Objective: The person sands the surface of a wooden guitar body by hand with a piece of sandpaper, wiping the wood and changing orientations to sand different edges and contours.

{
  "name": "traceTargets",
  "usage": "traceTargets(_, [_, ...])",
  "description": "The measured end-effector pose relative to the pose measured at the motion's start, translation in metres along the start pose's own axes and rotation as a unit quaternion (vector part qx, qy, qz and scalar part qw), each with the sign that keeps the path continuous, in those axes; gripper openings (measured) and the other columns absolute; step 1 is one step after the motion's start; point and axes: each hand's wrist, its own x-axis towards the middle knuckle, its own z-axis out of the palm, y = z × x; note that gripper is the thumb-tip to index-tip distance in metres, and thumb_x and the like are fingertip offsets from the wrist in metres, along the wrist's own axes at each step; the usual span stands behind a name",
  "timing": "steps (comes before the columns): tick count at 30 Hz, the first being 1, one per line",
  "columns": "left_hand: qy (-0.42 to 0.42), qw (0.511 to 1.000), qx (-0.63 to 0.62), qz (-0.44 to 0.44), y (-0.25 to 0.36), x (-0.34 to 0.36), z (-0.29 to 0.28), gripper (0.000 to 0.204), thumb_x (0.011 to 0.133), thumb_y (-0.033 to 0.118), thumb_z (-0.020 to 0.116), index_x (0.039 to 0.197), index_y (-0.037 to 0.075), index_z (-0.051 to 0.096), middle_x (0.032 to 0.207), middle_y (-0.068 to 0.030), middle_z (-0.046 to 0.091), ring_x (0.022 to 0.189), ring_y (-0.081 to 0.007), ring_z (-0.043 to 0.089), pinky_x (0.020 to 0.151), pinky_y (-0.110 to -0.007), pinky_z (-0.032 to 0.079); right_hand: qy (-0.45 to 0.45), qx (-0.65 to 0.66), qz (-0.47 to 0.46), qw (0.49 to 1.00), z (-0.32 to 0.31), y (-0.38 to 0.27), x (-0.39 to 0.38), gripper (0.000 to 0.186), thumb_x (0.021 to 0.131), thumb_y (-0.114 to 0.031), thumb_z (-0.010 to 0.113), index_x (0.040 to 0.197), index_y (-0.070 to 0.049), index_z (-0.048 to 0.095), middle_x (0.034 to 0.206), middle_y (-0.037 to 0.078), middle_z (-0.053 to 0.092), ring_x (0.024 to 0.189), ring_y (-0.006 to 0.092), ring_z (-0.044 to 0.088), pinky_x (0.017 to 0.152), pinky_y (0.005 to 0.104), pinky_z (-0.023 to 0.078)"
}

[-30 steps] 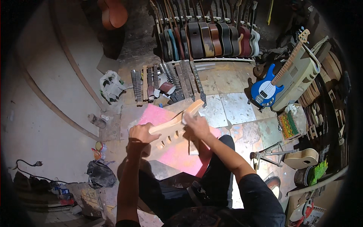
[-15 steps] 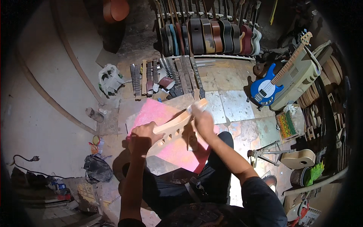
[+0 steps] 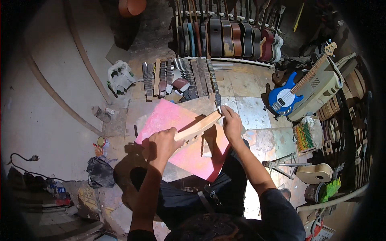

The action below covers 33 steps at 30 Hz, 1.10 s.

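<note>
A long, slightly curved piece of pale wood (image 3: 197, 129) slants up to the right above a pink board (image 3: 161, 114); dark notches line its lower side. My left hand (image 3: 163, 144) is closed round its near left end, the thumb along the lower edge. At the far right end, the bent fingers of my right hand (image 3: 232, 123) press against the wood with a small whitish and dark thing under them, too small to name. Below the wood, a pale flat piece with a dark toothed edge (image 3: 206, 148) lies on the board, partly in shadow.
Several slotted strips (image 3: 163, 78) lie on the tiled floor ahead, beside a white plastic bag (image 3: 120, 76). Behind them stands a row of guitars (image 3: 237, 38). A blue bass guitar (image 3: 285, 95) leans at the right, and a small tripod stand (image 3: 281, 164) is nearer.
My right hand has slid outward along the wood to its far end. The wood has rolled, so its notched side shows less. The whole view has shifted slightly.
</note>
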Motion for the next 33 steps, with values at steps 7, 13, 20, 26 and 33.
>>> traceTargets(7, [0.027,0.999,-0.017,0.003,0.006,0.002,0.002,0.041,0.068,0.043,0.089,0.087,0.010,0.073,0.075,-0.0121,0.074,0.069,-0.0324,0.074,0.065,-0.046,0.057,-0.003,-0.025,-0.045,0.999,0.010,0.006,-0.012,0.049,0.086,0.005,0.058,0.132,-0.007,0.069,0.132,0.019,0.070,0.107,0.0399,0.070,0.090,0.0478,0.056])
traceTargets(13, [0.036,0.999,-0.026,0.004,-0.002,-0.005,-0.001,0.040,0.068,0.042,0.088,0.086,0.009,0.073,0.074,-0.0138,0.074,0.069,-0.0335,0.074,0.065,-0.046,0.057,-0.041,0.058,-0.089,0.993,0.003,-0.063,-0.038,0.057,0.084,0.003,0.061,0.138,-0.012,0.068,0.138,0.018,0.067,0.104,0.0376,0.070,0.093,0.0461,0.055])
traceTargets(20, [0.022,0.999,-0.029,-0.002,0.005,0.000,-0.003,0.042,0.068,0.043,0.089,0.086,0.009,0.073,0.073,-0.0146,0.074,0.069,-0.0340,0.074,0.065,-0.046,0.057,0.042,-0.006,-0.050,0.998,0.019,-0.016,-0.023,0.057,0.082,0.006,0.058,0.136,-0.011,0.068,0.140,0.018,0.066,0.113,0.0410,0.067,0.092,0.0497,0.055])
traceTargets(26, [0.039,0.999,-0.011,0.005,0.003,-0.003,0.001,0.042,0.067,0.044,0.089,0.084,0.009,0.073,0.072,-0.0131,0.073,0.067,-0.0333,0.073,0.064,-0.046,0.056,0.021,0.006,-0.014,1.000,-0.001,-0.004,-0.001,0.056,0.084,0.004,0.061,0.137,-0.013,0.068,0.135,0.014,0.070,0.093,0.0410,0.070,0.079,0.0500,0.056])
traceTargets(33, [0.038,0.999,-0.014,0.012,0.006,-0.003,0.005,0.040,0.069,0.041,0.089,0.085,0.009,0.071,0.073,-0.0133,0.073,0.067,-0.0328,0.074,0.063,-0.046,0.057,0.008,-0.081,-0.077,0.994,0.006,0.008,-0.016,0.057,0.082,0.004,0.061,0.135,-0.014,0.069,0.130,0.015,0.072,0.078,0.0374,0.067,0.071,0.0465,0.055])
